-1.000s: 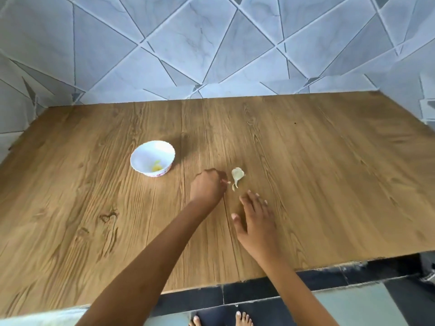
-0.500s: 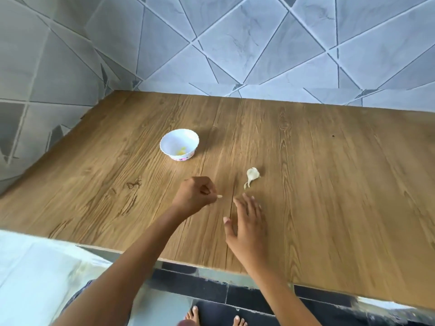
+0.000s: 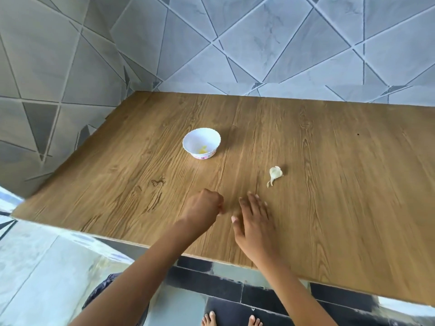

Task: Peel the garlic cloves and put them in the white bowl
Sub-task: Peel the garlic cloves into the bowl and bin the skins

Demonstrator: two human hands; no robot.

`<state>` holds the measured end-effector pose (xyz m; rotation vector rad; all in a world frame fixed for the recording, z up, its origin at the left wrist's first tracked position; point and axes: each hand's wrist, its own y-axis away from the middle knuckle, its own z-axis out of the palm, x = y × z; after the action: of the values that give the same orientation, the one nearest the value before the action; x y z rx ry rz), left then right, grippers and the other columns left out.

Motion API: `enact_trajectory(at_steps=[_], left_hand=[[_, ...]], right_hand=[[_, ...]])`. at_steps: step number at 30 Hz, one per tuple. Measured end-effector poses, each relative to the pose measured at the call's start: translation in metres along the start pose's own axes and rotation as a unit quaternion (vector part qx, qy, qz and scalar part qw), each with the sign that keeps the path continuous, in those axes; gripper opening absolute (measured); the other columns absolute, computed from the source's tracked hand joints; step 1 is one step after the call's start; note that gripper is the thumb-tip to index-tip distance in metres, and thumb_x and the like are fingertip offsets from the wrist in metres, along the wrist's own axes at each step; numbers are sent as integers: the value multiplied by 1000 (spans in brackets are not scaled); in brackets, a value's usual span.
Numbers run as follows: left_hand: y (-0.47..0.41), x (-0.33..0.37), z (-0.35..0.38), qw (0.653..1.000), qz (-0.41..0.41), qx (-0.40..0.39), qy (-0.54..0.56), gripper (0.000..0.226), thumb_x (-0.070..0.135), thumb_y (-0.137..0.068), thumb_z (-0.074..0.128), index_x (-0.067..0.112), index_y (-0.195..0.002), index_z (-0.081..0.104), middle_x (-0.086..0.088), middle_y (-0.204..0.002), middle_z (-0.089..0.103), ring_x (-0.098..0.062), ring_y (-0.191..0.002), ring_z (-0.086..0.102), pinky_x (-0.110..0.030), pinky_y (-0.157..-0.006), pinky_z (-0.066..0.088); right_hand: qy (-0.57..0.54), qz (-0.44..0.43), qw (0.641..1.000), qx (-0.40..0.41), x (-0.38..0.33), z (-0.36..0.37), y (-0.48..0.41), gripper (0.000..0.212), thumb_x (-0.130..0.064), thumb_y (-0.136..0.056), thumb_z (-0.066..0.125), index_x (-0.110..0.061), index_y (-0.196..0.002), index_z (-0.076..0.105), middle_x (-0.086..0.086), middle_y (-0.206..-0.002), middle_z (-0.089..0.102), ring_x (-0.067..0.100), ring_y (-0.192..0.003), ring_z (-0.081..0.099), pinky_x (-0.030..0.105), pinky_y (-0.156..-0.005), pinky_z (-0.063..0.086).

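Grey marbled tiles [image 3: 259, 43], cut into triangles by dark grout lines, cover the walls behind and to the left of a wood-grain worktop [image 3: 341, 196]. On its middle, towards the left, stands the bowl [image 3: 195, 142], upright, white with a scalloped rim and a small pink print low on its outer wall. A little yellowish bit [image 3: 203, 150] lies at the bottom of it; what it is cannot be made out.

To the right of the bowl and nearer the person, well apart from it, the garlic [image 3: 275, 172] lies alone on the bare wood. It is pale, with a thin papery tail pointing towards the near edge. Whether it is a whole clove or only skin cannot be told.

Both hands are over the worktop, nearer its front edge than the garlic, and touch neither garlic nor bowl. The left hand [image 3: 204, 207] is curled into a loose fist with the knuckles up and the fingertips turned towards the other hand. It is blurred, so I cannot tell whether anything is pinched in it. The right hand [image 3: 254, 222] is just beside it, palm down, fingers straight and slightly spread, thumb out to the left. It holds nothing.

Below the front edge, bare feet [image 3: 209, 319] stand on a dark tiled floor [image 3: 223, 285].
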<state>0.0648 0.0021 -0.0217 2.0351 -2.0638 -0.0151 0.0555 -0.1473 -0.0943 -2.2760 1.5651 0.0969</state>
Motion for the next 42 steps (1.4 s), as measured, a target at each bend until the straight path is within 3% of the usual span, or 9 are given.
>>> enact_trajectory(at_steps=[10, 13, 16, 19, 21, 23, 26, 34, 42], left_hand=[[19, 37, -4, 972, 84, 14, -218, 20, -2, -94, 43, 8, -106, 56, -6, -101, 60, -17, -89, 64, -20, -46, 24], [15, 26, -1, 984, 92, 35, -148, 20, 0, -93, 48, 10, -104, 61, -4, -100, 63, -19, -88, 65, -24, -56, 43], [5, -5, -2, 992, 34, 45, 111, 12, 5, -84, 66, 14, -88, 72, -1, -89, 72, -18, -82, 68, -29, -75, 55], [12, -20, -8, 893, -25, 54, 446, 13, -1, -75, 75, 10, -80, 72, -9, -79, 72, -19, -76, 69, -24, -70, 57], [18, -17, -11, 834, -26, 49, 549, 14, -6, -77, 71, 8, -79, 69, -11, -75, 69, -14, -68, 67, -19, -64, 54], [22, -13, -12, 817, -18, 52, 573, 14, -7, -79, 68, 6, -80, 69, -7, -72, 68, -6, -62, 64, -16, -61, 51], [21, -14, -8, 812, -25, 62, 580, 13, -4, -81, 69, 9, -81, 70, -8, -74, 70, -9, -64, 65, -17, -63, 53], [15, -25, -5, 840, -13, 29, 541, 8, 3, -83, 70, 11, -85, 71, -13, -78, 70, -10, -66, 64, -19, -64, 54], [7, -29, -13, 860, -15, -51, 507, 9, 6, -84, 69, 10, -77, 69, -3, -67, 67, -8, -61, 62, -18, -60, 51]], right_hand=[[9, 1, 1000, 0, -3, -3, 1, 54, -38, -91, 32, -8, -124, 61, 15, -134, 55, 30, -127, 51, 46, -108, 29], [-56, -9, 998, 8, -2, -6, 2, 42, -31, -92, 45, -7, -123, 61, 15, -134, 55, 30, -128, 49, 44, -109, 28], [-221, 3, 975, 11, -3, -17, 2, 29, -16, -91, 61, -8, -119, 63, 7, -123, 63, 21, -117, 57, 34, -101, 45], [-396, 90, 914, -29, -13, -34, -3, 22, -14, -92, 60, -9, -112, 66, -1, -100, 70, 0, -83, 65, 15, -75, 52], [-538, 191, 816, -93, -22, -44, -9, 15, -15, -91, 61, -7, -103, 68, 0, -88, 71, 1, -69, 66, 16, -64, 53], [-627, 264, 722, -129, -28, -50, -14, 8, -12, -88, 64, -6, -92, 69, 5, -81, 71, 9, -66, 66, 18, -62, 54], [-652, 297, 685, -134, -31, -52, -20, 5, -8, -85, 67, -4, -86, 69, 6, -77, 71, 12, -66, 66, 18, -61, 54], [-617, 224, 744, -119, -30, -50, -25, 3, -7, -84, 68, -8, -86, 70, 4, -75, 71, 6, -63, 65, 16, -60, 52], [-327, -38, 943, -42, -18, -37, -32, 11, -5, -91, 58, -7, -80, 54, -10, -69, 49, 1, -60, 44, 12, -54, 34]])
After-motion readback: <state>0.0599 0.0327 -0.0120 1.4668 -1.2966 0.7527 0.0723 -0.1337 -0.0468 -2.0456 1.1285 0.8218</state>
